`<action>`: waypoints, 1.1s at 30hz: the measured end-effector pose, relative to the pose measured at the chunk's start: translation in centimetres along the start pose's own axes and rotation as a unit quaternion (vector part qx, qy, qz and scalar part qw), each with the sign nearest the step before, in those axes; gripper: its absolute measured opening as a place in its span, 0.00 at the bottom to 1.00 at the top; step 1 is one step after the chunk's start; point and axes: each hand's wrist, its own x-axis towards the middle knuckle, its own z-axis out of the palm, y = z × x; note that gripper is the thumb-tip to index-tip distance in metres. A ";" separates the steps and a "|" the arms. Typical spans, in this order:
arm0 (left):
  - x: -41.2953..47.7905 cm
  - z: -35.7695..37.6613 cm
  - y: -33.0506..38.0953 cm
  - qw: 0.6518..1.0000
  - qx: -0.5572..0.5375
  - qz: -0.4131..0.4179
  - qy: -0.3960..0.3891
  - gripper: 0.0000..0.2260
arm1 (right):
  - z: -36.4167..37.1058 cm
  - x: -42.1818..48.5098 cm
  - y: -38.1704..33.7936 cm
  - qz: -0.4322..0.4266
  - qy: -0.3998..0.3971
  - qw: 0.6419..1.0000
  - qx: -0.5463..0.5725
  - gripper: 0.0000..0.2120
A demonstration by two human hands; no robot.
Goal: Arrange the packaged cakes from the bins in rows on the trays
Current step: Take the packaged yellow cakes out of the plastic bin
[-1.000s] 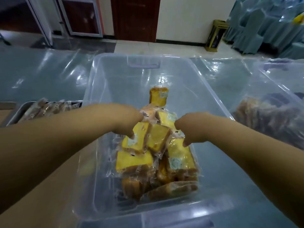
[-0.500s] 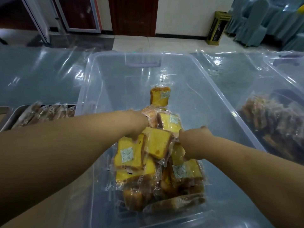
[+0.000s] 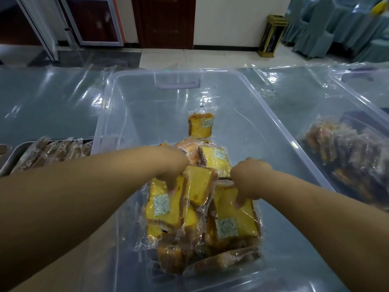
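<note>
While both hands reach into the bin [image 3: 109, 114] | left hand [image 3: 172, 167] pinches a cake [image 3: 164, 201] | right hand [image 3: 249, 180] grips another cake [image 3: 233, 220] | tray [image 3: 12, 157] at counter's left edge

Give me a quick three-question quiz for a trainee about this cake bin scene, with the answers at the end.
1. True or false: one packaged cake lies apart from the pile, toward the far end of the clear bin.
2. Where does the metal tray sit relative to that bin? A) left B) right C) inside it
3. Fill in: the left hand and right hand both reach into the ___ of yellow cakes.

Key: 1 true; 2 A; 3 pile.
</note>
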 end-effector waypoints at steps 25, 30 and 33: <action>1.0 -1.4 -3.9 0.988 -0.153 -0.019 0.031 0.32 | -4.3 6.7 1.6 -0.036 0.073 0.990 0.112 0.26; 1.1 -1.4 -4.1 0.986 -0.164 -0.022 0.017 0.32 | -3.3 8.1 1.2 -0.039 0.007 0.984 0.174 0.25; 1.1 -1.6 -4.0 0.986 -0.163 -0.041 0.014 0.31 | -3.6 8.3 1.3 -0.031 0.018 0.984 0.173 0.27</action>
